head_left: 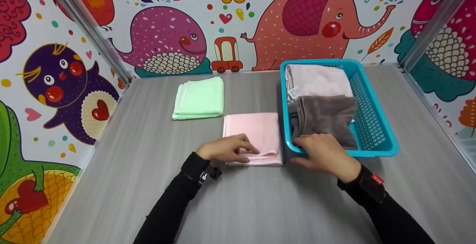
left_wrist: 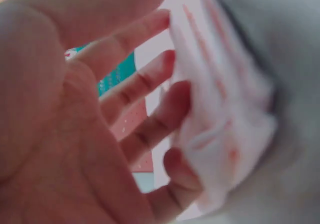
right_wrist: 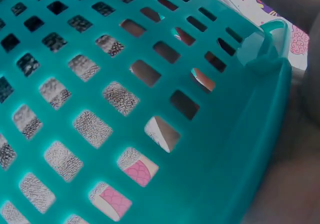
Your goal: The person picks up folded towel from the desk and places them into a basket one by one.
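Note:
A folded pink towel (head_left: 253,132) lies on the table, left of a teal plastic basket (head_left: 377,125). On the towel's front left part rests my left hand (head_left: 227,149), fingers slightly bent. In the left wrist view, the fingertips touch the towel's folds (left_wrist: 215,114) without wrapping round them. My right hand (head_left: 327,154) grips the basket's front left corner, with fingers over the rim and thumb outside. A folded grey-brown towel (head_left: 327,117) lies inside, in front of a folded pale pink towel (head_left: 319,80) with a white label. The right wrist view shows the perforated basket wall (right_wrist: 200,154) closely.
A folded light green towel (head_left: 200,99) lies farther back, to the left of the pink one. Printed wall panels (head_left: 232,17) with cartoon animals border the grey table (head_left: 148,132) at the back and both sides. Metal posts (head_left: 93,32) stand at the back corners.

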{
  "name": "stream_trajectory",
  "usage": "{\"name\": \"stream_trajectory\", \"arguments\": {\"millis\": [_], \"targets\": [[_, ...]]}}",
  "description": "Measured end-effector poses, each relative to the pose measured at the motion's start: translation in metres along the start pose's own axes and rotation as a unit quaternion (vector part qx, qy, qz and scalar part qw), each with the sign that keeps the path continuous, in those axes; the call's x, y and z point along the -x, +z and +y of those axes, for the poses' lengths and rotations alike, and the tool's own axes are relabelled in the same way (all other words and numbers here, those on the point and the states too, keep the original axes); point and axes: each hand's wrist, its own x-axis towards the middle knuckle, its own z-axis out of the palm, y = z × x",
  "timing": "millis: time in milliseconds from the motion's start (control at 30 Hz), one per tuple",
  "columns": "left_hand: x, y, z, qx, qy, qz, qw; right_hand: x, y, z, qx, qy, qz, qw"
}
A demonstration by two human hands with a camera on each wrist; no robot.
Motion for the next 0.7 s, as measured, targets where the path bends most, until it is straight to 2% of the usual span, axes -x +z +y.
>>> {"name": "stream_trajectory", "arguments": {"millis": [167,267,367,500,567,600,667,700], "targets": [[0.007,0.001,0.005,0.018,0.005,-0.020,0.9996,-0.001,-0.002,-0.004,-0.021,0.019,-0.006,1.000],[0.009,0.000,0.008,0.015,0.007,-0.021,0.9996,-0.002,-0.006,-0.009,-0.042,0.038,0.016,0.998],[0.012,-0.003,0.008,0.017,0.014,-0.014,0.9997,-0.004,-0.008,-0.020,-0.058,0.060,0.087,0.993],[0.015,-0.010,0.005,0.036,0.015,0.021,0.9990,-0.004,-0.005,-0.039,-0.059,0.062,0.204,0.975],[0.018,-0.013,0.000,0.041,-0.011,0.059,0.9973,-0.006,0.001,-0.049,-0.041,0.033,0.233,0.971],[0.019,-0.014,-0.003,0.041,-0.036,0.082,0.9951,-0.008,0.005,-0.054,-0.037,0.011,0.236,0.971],[0.022,-0.015,-0.009,0.045,-0.092,0.134,0.9856,-0.015,0.018,-0.065,-0.027,-0.038,0.220,0.974],[0.022,-0.014,-0.012,0.045,-0.124,0.161,0.9781,-0.019,0.025,-0.070,-0.024,-0.063,0.203,0.977]]}}
